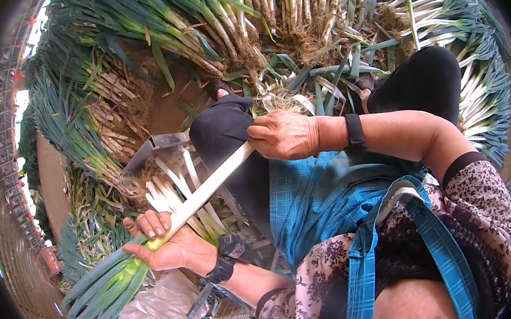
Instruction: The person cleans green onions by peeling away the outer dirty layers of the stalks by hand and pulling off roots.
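Note:
A long leek [212,183] with a clean white stem lies slantwise across my lap. Around its stem, just where the green leaves begin, my left hand [175,247] is closed. The leaves fan out to the lower left, past that hand. At the root end my right hand [284,134] grips the stem with curled fingers; the tip is hidden inside them. Pale roots [281,101] show just beyond my right hand, but I cannot tell whether they belong to this leek. Beside my left knee, behind the held leek, several white-stemmed leeks [167,191] lie together.
Untrimmed leeks [195,31] with brown roots are heaped ahead and to the left. On the right, cleaned leeks [475,104] lie in a curved row. A metal frame piece [163,142] stands by my left knee. A whitish plastic bag [165,307] sits below my left hand.

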The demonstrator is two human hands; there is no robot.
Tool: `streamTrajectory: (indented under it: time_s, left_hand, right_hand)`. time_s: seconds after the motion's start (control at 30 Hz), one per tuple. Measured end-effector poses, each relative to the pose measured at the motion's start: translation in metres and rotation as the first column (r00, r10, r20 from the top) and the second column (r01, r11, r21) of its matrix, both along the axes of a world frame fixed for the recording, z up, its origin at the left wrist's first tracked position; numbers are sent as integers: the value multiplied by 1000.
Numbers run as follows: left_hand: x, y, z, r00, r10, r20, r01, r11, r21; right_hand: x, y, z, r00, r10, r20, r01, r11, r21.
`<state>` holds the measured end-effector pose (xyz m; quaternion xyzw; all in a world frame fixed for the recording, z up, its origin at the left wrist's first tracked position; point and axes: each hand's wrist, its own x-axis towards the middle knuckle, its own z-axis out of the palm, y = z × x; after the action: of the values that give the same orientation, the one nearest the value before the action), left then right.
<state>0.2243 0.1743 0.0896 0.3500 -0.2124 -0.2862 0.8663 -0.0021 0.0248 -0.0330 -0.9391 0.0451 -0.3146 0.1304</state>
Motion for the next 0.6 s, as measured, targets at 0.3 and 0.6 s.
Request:
streamTrajectory:
  time_s: [0.3,0.6]
  left_hand:
    - [-27,-5,14,978,-1,210,9,999,-35]
    - [-36,1,27,962,126,244,-124,992,-24]
  right_hand:
    - [-3,9,-15,963,-267,48,175,747,641]
    - [-74,-47,-118,523,-582,-622,513,-367,776]
